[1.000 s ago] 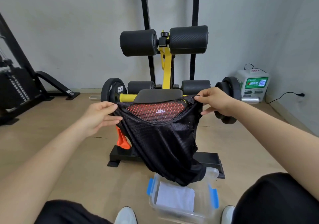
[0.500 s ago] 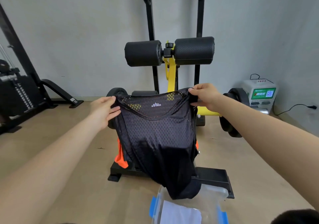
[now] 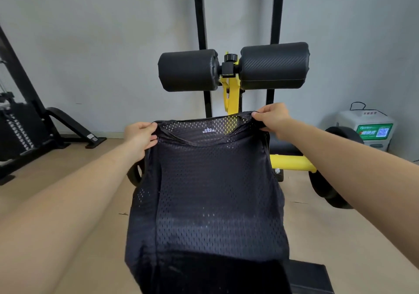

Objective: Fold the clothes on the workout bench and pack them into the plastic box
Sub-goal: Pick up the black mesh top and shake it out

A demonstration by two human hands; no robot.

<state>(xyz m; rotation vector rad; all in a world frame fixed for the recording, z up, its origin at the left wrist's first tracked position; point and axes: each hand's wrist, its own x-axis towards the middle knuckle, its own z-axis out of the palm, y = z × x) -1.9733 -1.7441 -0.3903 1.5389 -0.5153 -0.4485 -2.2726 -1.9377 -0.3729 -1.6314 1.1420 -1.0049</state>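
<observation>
Head view: both hands pinch a black perforated mesh jersey (image 3: 210, 194) by its shoulders, left hand (image 3: 140, 138) and right hand (image 3: 272, 120), hanging before the yellow-framed bench's cylindrical padded rollers (image 3: 233, 69).

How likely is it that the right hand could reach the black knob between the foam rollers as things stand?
Probably not yet: the right hand pinches the black mesh shirt, though nothing blocks the way up to the knob.

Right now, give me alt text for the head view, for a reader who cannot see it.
A left hand and right hand hold a black mesh jersey up by its shoulders, in front of a yellow-and-black workout bench with two black roller pads.
</observation>
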